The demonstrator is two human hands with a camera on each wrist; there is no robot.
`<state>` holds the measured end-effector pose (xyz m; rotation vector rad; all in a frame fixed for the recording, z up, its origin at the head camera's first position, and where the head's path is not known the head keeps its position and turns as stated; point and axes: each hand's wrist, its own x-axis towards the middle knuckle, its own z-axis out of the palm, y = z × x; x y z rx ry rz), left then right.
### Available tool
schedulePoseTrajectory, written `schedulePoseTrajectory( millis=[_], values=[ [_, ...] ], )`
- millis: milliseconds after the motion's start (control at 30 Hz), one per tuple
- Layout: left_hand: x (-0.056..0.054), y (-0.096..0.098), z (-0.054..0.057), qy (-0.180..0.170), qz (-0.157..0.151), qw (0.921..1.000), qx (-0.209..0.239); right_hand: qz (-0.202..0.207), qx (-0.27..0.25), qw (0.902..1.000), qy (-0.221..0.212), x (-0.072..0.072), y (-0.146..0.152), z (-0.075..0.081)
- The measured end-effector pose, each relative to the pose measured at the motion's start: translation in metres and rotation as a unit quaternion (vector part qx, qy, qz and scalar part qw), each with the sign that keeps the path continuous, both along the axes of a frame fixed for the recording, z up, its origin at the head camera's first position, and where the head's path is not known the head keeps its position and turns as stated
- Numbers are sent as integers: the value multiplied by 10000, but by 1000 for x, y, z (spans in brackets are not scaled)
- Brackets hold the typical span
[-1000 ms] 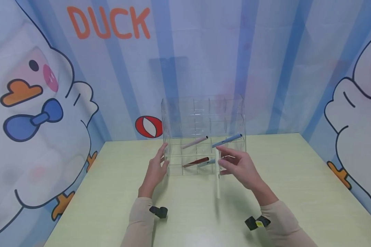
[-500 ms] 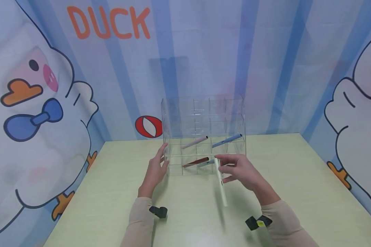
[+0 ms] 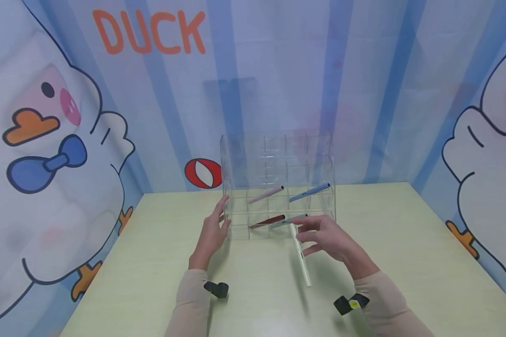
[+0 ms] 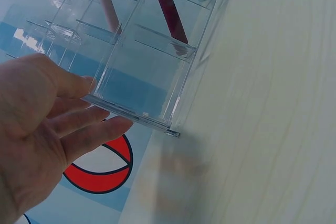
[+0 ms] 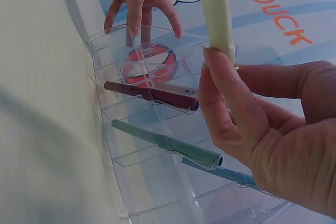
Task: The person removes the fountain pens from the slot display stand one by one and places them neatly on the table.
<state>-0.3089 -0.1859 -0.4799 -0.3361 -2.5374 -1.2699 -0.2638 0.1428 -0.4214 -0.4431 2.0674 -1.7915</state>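
Pinching a pale yellow pen [image 3: 302,262] between thumb and fingers, the right hand [image 3: 331,238] holds it tilted above the desk [image 3: 261,299], in front of the clear rack [image 4: 128,114]. The left hand [image 3: 212,236], its fingers spread and fairly straight, touches the rack's left side. A dark red pen [image 3: 267,222] and a green pen [image 5: 168,142] slant in the lowest row; a pink pen [image 3: 265,194] and a blue pen [image 3: 309,192] slant in the row above.

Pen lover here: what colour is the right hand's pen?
The pen is pale yellowish green, clearest in the right wrist view.
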Motion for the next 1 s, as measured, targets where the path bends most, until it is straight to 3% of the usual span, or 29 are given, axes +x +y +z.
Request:
schedulePoseTrajectory(
  millis=[667,1000],
  values=[
    [0,1,0,9,82,9999,-61,97,-146,9993,-336,0,-16,-18],
    [0,2,0,11,86,10000,-48,-202,-54,9980,-597,-4,-27,-35]
  ],
)
